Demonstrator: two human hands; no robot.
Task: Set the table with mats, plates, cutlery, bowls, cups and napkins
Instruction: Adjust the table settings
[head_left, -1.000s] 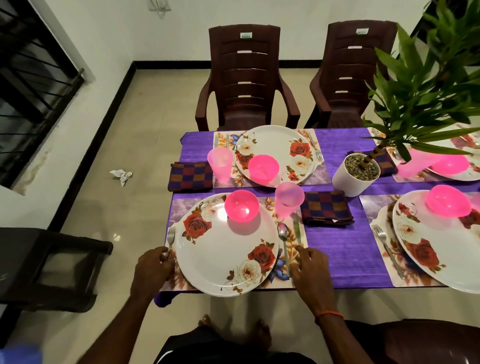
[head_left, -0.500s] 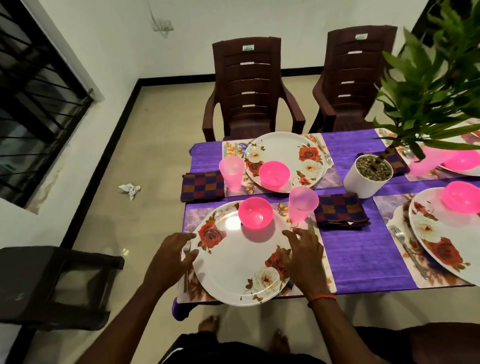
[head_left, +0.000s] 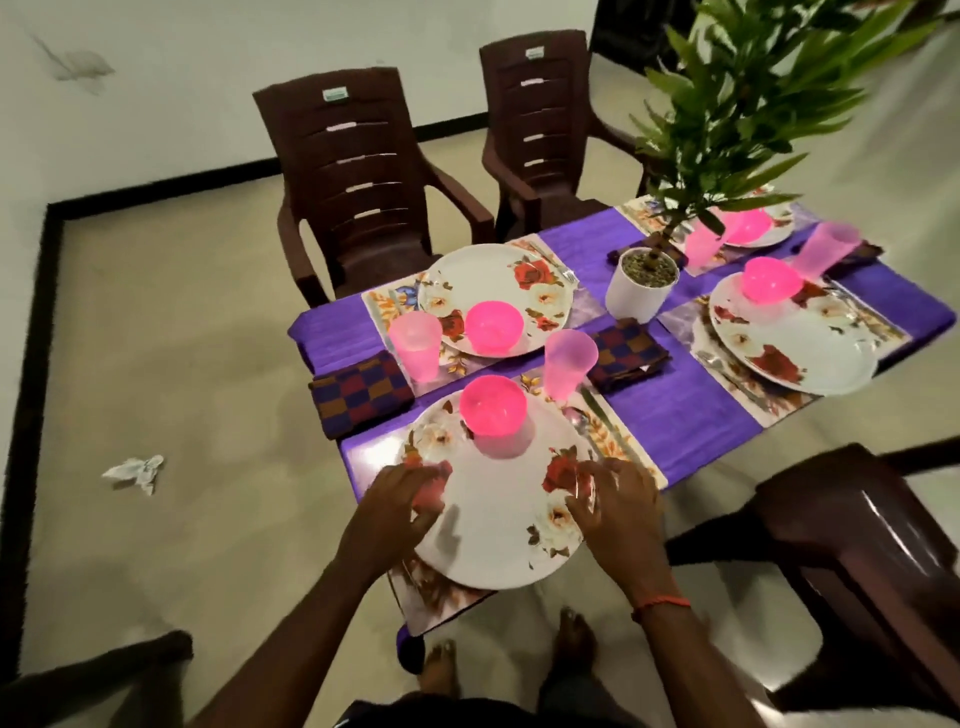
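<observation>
The near floral plate (head_left: 498, 519) lies on a flowered mat (head_left: 431, 592) at the table's near corner and carries a pink bowl (head_left: 492, 405). My left hand (head_left: 395, 512) holds the plate's left rim, and my right hand (head_left: 613, 504) holds its right rim, fingers curled over the edge. Both hands are motion-blurred. A pink cup (head_left: 569, 364) stands beyond the plate, with a spoon and knife (head_left: 587, 415) on the mat to the right. Checked napkins (head_left: 363, 392) (head_left: 626, 353) lie on either side.
Three more set places with plates (head_left: 493, 280) (head_left: 795, 353) fill the purple cloth (head_left: 675, 415). A white plant pot (head_left: 641, 283) stands mid-table. Brown chairs (head_left: 353, 182) (head_left: 540, 119) sit at the far side, another (head_left: 872, 561) is close at my right. Crumpled paper (head_left: 135, 470) lies on the floor.
My hands moved from the mat's near corners onto the plate's two side rims. The view has swung so the table now sits at an angle.
</observation>
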